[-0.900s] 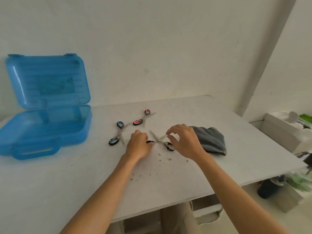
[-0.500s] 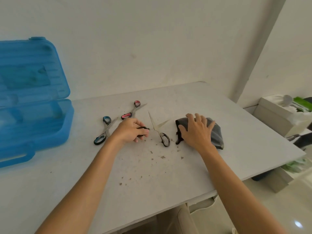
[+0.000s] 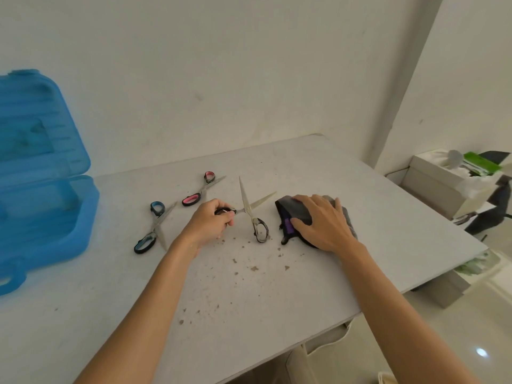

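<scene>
Black-handled scissors point(image 3: 250, 211) lie spread open on the white table point(image 3: 388, 212). My left hand point(image 3: 209, 221) grips one of their handle loops at the left; the other loop rests free on the table. My right hand point(image 3: 322, 221) rests flat on a folded dark grey cloth point(image 3: 295, 209) to the right of the scissors, thumb at its near edge over a purple tag. Pink-handled scissors point(image 3: 202, 188) and blue-handled scissors point(image 3: 155, 227) lie open to the left, apart from both hands.
An open blue plastic case point(image 3: 47, 217) stands at the table's left, lid upright against the wall. Small brown crumbs point(image 3: 235, 267) dot the table in front of my hands. A white box with clutter point(image 3: 443, 178) sits beyond the right table edge.
My right hand left the black scissors and moved right onto the grey cloth, then settled lower over it. My left hand kept hold of the handle loop. The view shifted right.
</scene>
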Tool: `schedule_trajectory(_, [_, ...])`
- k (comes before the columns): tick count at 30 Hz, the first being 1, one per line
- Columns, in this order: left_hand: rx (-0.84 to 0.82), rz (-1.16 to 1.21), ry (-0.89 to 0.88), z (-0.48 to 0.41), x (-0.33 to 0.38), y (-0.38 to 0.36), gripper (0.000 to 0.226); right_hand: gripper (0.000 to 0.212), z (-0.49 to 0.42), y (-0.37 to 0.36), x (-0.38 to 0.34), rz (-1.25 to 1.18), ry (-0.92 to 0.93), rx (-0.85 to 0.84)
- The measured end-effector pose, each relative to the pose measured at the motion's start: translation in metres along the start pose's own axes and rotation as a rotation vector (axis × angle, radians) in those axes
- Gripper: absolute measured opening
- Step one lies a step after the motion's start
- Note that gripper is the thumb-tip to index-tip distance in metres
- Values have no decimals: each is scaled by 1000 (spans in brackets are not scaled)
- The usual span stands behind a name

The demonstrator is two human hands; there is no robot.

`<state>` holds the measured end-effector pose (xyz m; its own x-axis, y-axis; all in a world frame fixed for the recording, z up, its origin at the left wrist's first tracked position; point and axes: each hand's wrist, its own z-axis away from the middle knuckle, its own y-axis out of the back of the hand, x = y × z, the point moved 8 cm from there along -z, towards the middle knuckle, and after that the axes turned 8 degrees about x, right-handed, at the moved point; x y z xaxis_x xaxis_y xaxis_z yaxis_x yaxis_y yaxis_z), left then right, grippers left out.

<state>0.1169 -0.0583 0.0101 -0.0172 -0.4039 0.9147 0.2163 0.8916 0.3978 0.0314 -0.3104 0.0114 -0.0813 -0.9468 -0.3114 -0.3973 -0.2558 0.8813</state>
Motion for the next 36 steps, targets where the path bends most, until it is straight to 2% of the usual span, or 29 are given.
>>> schedule_trajectory(3, [41, 60, 5, -1, -4, 3, 8, 54, 0, 5, 1, -115, -35, 26])
schedule_trajectory(8, [95, 93, -12, 1, -9, 6, 6, 29, 0, 8, -5, -105, 33, 127])
schedule_trajectory(13, [119, 63, -34, 4, -16, 8, 5, 32, -4, 9, 3, -84, -10, 217])
schedule_trajectory(16, [77, 68, -25, 6, -19, 10, 8, 27, -3, 29, 9, -230, -107, 339])
schedule_trajectory(18, [57, 73, -19, 7, -22, 11, 8, 25, -4, 46, 4, -377, -104, 431])
schedule_trajectory(20, [47, 72, -36, 8, -22, 11, 8, 25, -9, 58, -13, -451, -3, 464])
schedule_trajectory(22, [63, 47, -76, 9, -21, 10, 11, 22, -13, 61, -39, -421, 171, 446])
schedule_trajectory(26, [70, -10, -164, 10, -18, 5, 14, 21, -10, 36, -94, -227, 549, 259])
schedule_trajectory(28, [52, -38, -194, 11, -17, 1, 13, 24, -6, 13, -105, -123, 653, 175])
schedule_trajectory(31, [50, -77, -223, 12, -15, -1, 10, 23, -8, -5, -103, -54, 671, 170])
schedule_trajectory(36, [40, -67, -229, 11, -16, -1, 8, 14, -25, -3, -101, -54, 546, 233])
